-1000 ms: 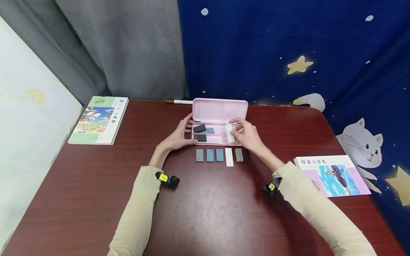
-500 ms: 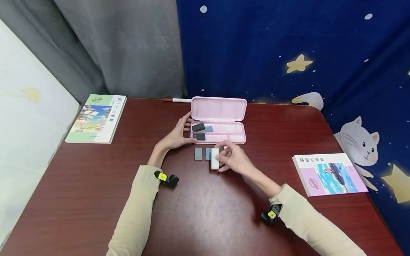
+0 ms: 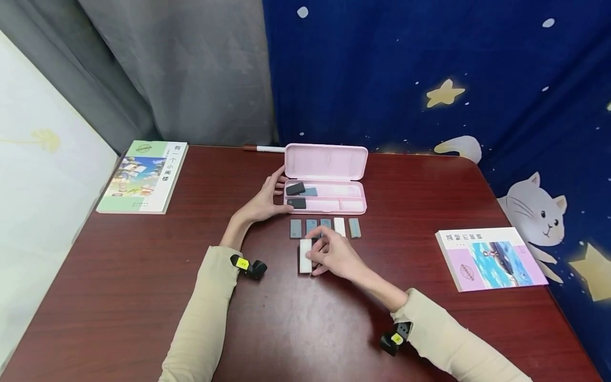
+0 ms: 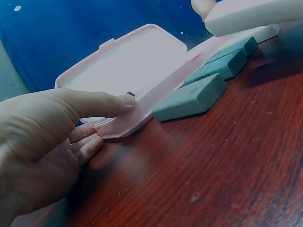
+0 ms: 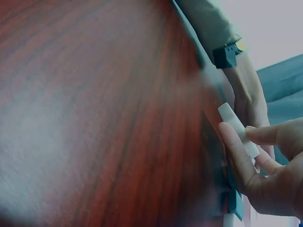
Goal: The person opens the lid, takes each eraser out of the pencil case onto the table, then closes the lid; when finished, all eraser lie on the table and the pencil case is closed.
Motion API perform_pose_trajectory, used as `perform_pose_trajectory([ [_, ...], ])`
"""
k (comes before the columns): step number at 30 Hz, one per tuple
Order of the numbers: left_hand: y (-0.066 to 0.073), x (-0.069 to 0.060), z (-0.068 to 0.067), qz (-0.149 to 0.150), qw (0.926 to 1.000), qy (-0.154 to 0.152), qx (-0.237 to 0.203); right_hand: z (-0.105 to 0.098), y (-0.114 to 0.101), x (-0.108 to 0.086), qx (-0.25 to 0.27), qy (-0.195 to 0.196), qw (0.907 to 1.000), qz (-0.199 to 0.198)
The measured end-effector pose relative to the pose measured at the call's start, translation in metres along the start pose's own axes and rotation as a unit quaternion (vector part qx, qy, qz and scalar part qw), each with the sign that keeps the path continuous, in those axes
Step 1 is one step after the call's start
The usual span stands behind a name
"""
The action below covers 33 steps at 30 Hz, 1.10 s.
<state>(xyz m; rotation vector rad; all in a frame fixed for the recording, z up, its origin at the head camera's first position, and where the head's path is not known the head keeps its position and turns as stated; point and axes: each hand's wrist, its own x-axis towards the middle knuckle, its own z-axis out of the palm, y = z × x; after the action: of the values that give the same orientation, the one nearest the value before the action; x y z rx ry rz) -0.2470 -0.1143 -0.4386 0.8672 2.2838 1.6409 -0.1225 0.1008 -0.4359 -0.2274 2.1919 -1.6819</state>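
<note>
A pink pencil case [image 3: 326, 162] lies with its lid up near the back of the table. My left hand [image 3: 263, 204] grips the case's left end, thumb on the near edge and fingers round the side. Between thumb and fingers, my right hand [image 3: 338, 255] pinches a white eraser [image 3: 305, 256], held just over the table in front of a row of erasers. That row has a grey eraser [image 3: 296, 228], two bluish ones, a white one [image 3: 339, 226] and a striped bluish one [image 3: 355, 227]. Inside the case are two dark erasers [image 3: 297, 203] and a blue one [image 3: 310, 192].
Books lie at the left [image 3: 143, 178] and at the right [image 3: 491, 260] of the brown table [image 3: 286, 339]. A white marker with a brown cap [image 3: 264, 149] lies at the back edge, left of the lid. Curtains hang behind.
My right hand has carried the white eraser out of the case's right side, leftward and toward me, to in front of the row. My left hand has stayed on the case.
</note>
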Motion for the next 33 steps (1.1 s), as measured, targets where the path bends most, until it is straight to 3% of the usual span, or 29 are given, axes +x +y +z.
perform_pose_trajectory([
  [5,-0.001,-0.001,0.001,0.002,1.0,0.0,-0.002,0.011,0.005,-0.002,-0.021,-0.006,0.9997,-0.005],
  [21,-0.002,-0.001,-0.002,0.0,1.0,-0.001,0.009,0.026,0.006,-0.001,-0.066,0.057,0.9961,-0.01],
  [33,-0.002,0.0,0.0,0.004,1.0,-0.002,0.004,0.023,0.006,0.0,-0.083,0.05,0.9953,-0.004],
])
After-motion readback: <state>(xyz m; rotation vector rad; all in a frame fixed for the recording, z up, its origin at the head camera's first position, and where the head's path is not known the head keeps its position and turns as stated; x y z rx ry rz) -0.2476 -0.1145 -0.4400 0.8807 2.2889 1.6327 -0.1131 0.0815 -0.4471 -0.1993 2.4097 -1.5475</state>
